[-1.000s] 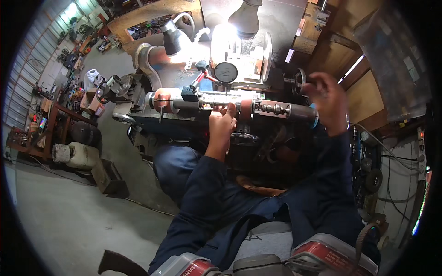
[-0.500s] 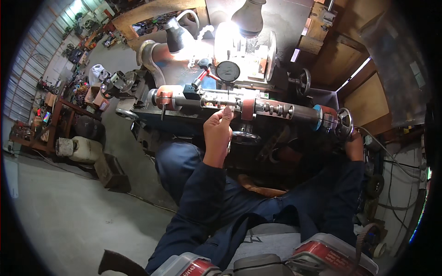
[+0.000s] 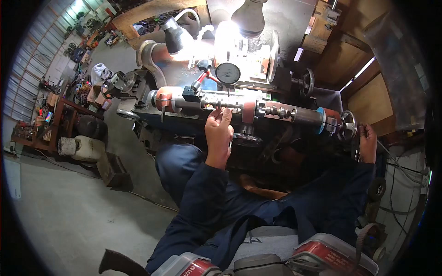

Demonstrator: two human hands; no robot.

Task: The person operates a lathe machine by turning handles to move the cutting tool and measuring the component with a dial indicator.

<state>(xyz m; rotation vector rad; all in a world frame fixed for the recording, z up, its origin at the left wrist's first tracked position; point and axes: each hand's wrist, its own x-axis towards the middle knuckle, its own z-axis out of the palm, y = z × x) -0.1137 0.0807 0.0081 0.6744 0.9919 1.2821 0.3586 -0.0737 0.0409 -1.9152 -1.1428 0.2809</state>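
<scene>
A long steel shaft with rounded lobes (image 3: 279,111) lies level across the machine in front of me. The thumb and fingers of my left hand (image 3: 218,138) are pinched at its near side, left of the rust-red middle support (image 3: 249,112). Just above these fingertips stands a round dial gauge (image 3: 228,73), on a stand arm with red parts (image 3: 202,79). My right hand (image 3: 367,143) is at the right rim of the chromed handwheel (image 3: 347,126), its fingers curled there. Part of this grip is hidden in shadow.
Two work lamps (image 3: 177,37) light the machine from behind. Another handwheel (image 3: 305,83) sits at the back right, and one more (image 3: 246,138) below the shaft. A wooden cabinet (image 3: 368,92) stands on the right. A gas cylinder (image 3: 80,148) lies on the floor at left.
My right hand has moved up and outward along the handwheel rim, and the wheel looks turned. My left hand has shifted slightly, still at the shaft.
</scene>
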